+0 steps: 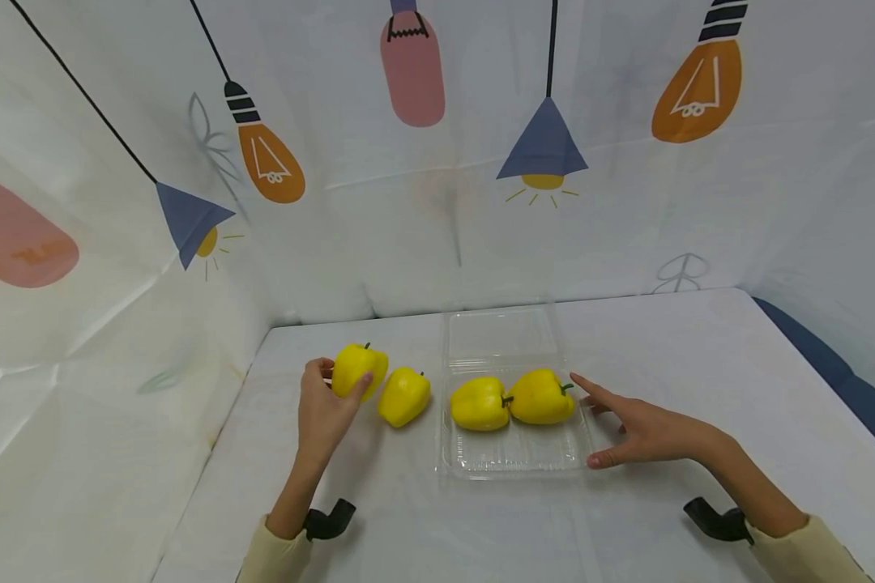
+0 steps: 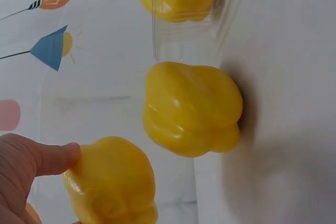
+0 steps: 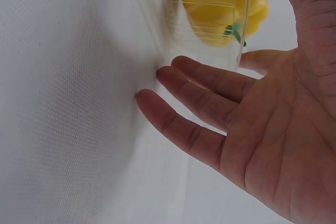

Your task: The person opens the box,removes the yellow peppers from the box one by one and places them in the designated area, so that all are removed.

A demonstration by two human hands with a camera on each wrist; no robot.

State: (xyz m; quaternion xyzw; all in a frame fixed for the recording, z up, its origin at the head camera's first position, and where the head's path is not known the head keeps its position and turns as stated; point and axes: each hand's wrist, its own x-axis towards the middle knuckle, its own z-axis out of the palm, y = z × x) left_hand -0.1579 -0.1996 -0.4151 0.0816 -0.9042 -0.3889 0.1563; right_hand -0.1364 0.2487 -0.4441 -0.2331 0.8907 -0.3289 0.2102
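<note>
My left hand (image 1: 324,413) grips a yellow bell pepper (image 1: 356,369) above the left part of the table; the left wrist view shows the thumb pressed on that pepper (image 2: 113,182). Just right of it, another yellow bell pepper (image 1: 405,397) lies on the table. Two more yellow peppers, a left one (image 1: 479,404) and a right one (image 1: 542,397), sit side by side in a clear plastic clamshell box (image 1: 481,463) with its lid (image 1: 501,330) laid back. Beside the box's right edge, my right hand (image 1: 645,431) has its fingers spread and holds nothing.
A white cloth covers the table (image 1: 700,356). Behind it hangs a white curtain (image 1: 437,219) printed with lamps and bulbs. Something dark blue (image 1: 831,364) shows past the table's right edge.
</note>
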